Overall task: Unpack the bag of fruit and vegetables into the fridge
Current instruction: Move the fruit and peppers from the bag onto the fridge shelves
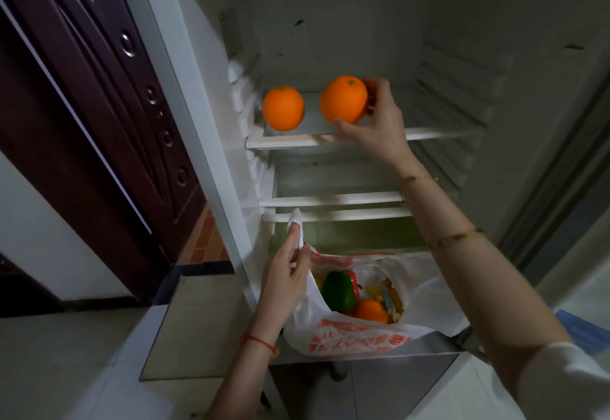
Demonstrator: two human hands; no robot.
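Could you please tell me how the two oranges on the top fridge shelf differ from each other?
The left orange sits free on the top shelf, while the right orange is gripped by the right hand. The left orange looks smaller in the frame than the right orange. The right orange shows a green stem spot; the left orange shows none. Both are round, bright orange and at the same shelf.

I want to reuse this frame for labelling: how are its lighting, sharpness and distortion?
Head view: dim, fridge interior grey and unlit; oranges stay vivid; slight motion blur on the right hand; wide-angle bending shows along the door frame.
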